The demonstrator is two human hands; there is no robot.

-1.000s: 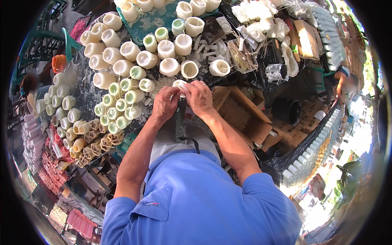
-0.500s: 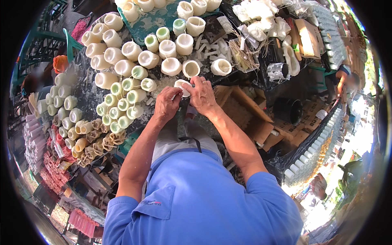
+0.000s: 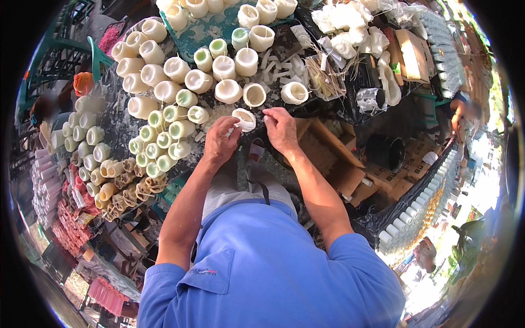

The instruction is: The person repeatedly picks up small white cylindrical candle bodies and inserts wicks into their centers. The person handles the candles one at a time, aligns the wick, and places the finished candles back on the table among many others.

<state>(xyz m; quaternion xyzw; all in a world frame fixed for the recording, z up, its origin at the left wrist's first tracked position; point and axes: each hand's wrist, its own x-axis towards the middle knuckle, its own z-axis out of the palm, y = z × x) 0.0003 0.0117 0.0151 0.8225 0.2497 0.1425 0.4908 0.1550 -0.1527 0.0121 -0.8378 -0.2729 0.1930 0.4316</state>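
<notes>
At the near edge of the table, my left hand (image 3: pixel 221 139) has its fingers and thumb closed on the left side of a small white wax candle (image 3: pixel 244 119). The candle is tilted, showing its hollow top. My right hand (image 3: pixel 281 130) is a little to the right, apart from the candle, with thumb and fingertips drawn together. Whatever may be in that pinch is too small to make out. Just beyond my hands stand a hollow cream candle (image 3: pixel 254 95), a filled cream candle (image 3: pixel 228 91) and, further right, another cream candle (image 3: pixel 295 93).
Rows of cream and pale green candles (image 3: pixel 164 90) cover the table's left part. A green tray (image 3: pixel 205 33) lies at the back. Wicks (image 3: pixel 327 76) and white wax lumps (image 3: pixel 344 22) are at right. Below the table are an open cardboard box (image 3: pixel 328 156) and a black bucket (image 3: pixel 385 150).
My right hand has come off the small candle and moved right. My left hand has shifted slightly left and down, and the candle's hollow top now shows more.
</notes>
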